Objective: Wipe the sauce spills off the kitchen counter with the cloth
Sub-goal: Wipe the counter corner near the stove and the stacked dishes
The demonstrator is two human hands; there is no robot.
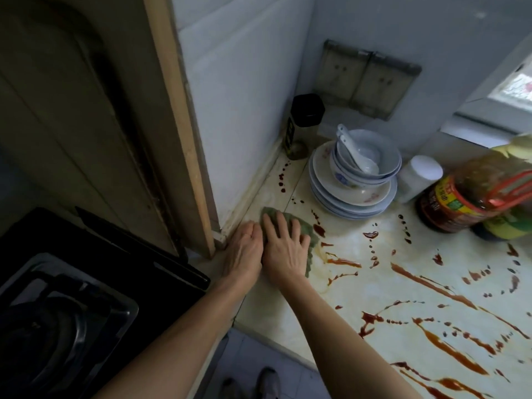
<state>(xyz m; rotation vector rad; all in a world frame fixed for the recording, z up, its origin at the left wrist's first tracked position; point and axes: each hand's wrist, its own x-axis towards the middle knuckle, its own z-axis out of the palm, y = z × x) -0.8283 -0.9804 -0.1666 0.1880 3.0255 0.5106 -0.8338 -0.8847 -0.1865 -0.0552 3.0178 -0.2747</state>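
Brown sauce spills streak the pale counter to the right. Near its left corner, the right hand presses flat, fingers spread, on the green cloth. The left hand rests beside it, fingers straight and together. Beyond stand stacked plates, bowls and an oil bottle.

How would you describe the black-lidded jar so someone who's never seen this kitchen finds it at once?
Go to the back corner of the counter, under the twin wall sockets. The jar stands upright there, just left of the stack of plates and bowls. It alone is tall and dark with a black lid; the nearby white bottle is all pale.
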